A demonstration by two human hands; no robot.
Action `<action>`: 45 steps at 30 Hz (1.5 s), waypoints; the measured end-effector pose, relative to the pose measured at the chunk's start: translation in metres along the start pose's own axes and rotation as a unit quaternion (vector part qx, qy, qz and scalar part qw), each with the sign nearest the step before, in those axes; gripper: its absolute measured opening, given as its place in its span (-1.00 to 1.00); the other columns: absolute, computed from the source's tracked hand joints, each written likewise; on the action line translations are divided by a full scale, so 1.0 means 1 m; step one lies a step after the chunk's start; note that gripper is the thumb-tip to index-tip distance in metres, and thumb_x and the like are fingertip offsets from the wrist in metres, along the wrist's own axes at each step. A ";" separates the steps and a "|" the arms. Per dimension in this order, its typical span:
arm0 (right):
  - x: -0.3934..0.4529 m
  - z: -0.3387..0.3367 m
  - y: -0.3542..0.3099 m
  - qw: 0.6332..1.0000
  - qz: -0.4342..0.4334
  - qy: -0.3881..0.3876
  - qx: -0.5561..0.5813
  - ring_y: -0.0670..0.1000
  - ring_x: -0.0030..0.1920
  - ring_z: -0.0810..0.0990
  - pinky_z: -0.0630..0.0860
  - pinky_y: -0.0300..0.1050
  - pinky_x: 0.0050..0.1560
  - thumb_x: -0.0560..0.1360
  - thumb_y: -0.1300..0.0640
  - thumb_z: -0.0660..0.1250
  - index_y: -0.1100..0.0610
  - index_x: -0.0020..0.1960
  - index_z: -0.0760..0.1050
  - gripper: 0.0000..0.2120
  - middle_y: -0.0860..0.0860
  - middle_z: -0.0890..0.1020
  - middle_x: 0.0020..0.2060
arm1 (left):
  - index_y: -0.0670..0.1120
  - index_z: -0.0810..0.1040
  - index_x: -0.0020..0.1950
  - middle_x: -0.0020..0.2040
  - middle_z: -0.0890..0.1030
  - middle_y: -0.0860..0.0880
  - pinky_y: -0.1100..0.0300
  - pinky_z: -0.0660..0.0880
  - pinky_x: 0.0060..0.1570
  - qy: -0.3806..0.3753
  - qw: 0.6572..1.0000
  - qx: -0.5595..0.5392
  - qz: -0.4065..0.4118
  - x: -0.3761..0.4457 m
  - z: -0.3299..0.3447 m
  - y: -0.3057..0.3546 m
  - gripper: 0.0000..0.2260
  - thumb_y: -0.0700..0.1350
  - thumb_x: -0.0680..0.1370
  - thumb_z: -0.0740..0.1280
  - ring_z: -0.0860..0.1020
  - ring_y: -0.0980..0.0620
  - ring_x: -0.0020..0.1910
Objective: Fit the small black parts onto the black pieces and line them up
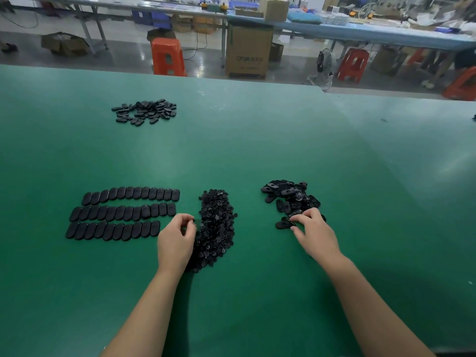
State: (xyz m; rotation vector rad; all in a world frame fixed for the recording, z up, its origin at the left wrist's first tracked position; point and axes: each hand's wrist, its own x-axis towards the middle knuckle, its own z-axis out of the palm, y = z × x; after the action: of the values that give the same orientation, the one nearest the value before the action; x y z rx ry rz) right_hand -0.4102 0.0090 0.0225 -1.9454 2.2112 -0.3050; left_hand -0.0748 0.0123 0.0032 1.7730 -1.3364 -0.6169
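Observation:
Three rows of black oval pieces [123, 213] lie side by side on the green table, left of centre. A long heap of small black parts [217, 225] sits in the middle. My left hand [176, 240] is at the heap's left edge, thumb and fingers pinching a small black part. To the right lies a loose pile of black oval pieces [291, 199]. My right hand [313, 233] is at the near end of that pile, its fingertips gripping one black oval piece [284, 223] that lies on the table.
A second scatter of black oval pieces [145, 112] lies far back on the left of the green table [257, 140]. Beyond the table's far edge stand orange stools [167, 56], a tall cardboard box [248, 51] and long blue workbenches.

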 end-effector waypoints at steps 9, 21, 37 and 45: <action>0.002 0.003 -0.013 0.999 -0.041 -0.010 0.007 -0.05 -0.13 0.49 0.38 -0.17 -0.18 0.59 -0.03 0.37 -0.05 0.27 0.59 -0.73 -0.11 0.44 0.15 | 0.08 0.57 -0.05 -0.34 0.59 0.11 0.34 0.31 -0.55 -0.006 1.000 0.014 0.004 -0.001 -0.001 0.001 -0.88 -0.15 0.60 0.33 0.45 0.18 -0.49; 0.001 -0.005 -0.040 0.972 -0.024 -0.041 0.232 -0.15 -0.37 0.46 0.40 -0.29 -0.32 0.57 0.09 0.41 -0.01 -0.04 0.53 -0.94 -0.10 0.58 -0.24 | 0.02 0.63 -0.02 -0.33 0.58 0.09 0.38 0.34 -0.50 0.008 1.000 -0.020 0.006 -0.002 -0.003 0.004 -0.89 -0.17 0.59 0.34 0.45 0.19 -0.45; -0.031 0.041 -0.088 0.917 0.029 0.001 0.399 -0.14 -0.17 0.66 0.66 -0.16 -0.13 0.63 0.25 0.30 -0.14 0.01 0.51 -0.74 -0.04 0.66 -0.10 | 0.08 0.72 -0.04 -0.38 0.61 0.17 0.38 0.30 -0.53 -0.014 1.000 -0.017 0.003 -0.002 -0.003 0.004 -0.88 -0.13 0.55 0.44 0.43 0.17 -0.51; -0.031 0.044 -0.087 0.896 0.034 0.008 0.444 -0.04 -0.25 0.67 0.65 -0.06 -0.17 0.65 0.19 0.27 -0.08 0.01 0.50 -0.84 -0.15 0.70 -0.19 | 0.13 0.68 -0.08 -0.31 0.63 0.26 0.44 0.40 -0.37 -0.045 0.994 -0.092 0.039 -0.020 0.021 0.049 -0.86 -0.14 0.54 0.45 0.54 0.22 -0.38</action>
State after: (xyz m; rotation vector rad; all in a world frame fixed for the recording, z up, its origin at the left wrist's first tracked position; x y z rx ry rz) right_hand -0.3115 0.0276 0.0041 -1.3351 1.6520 -1.0892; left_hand -0.1244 0.0195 0.0309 1.5543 -1.3560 -0.7587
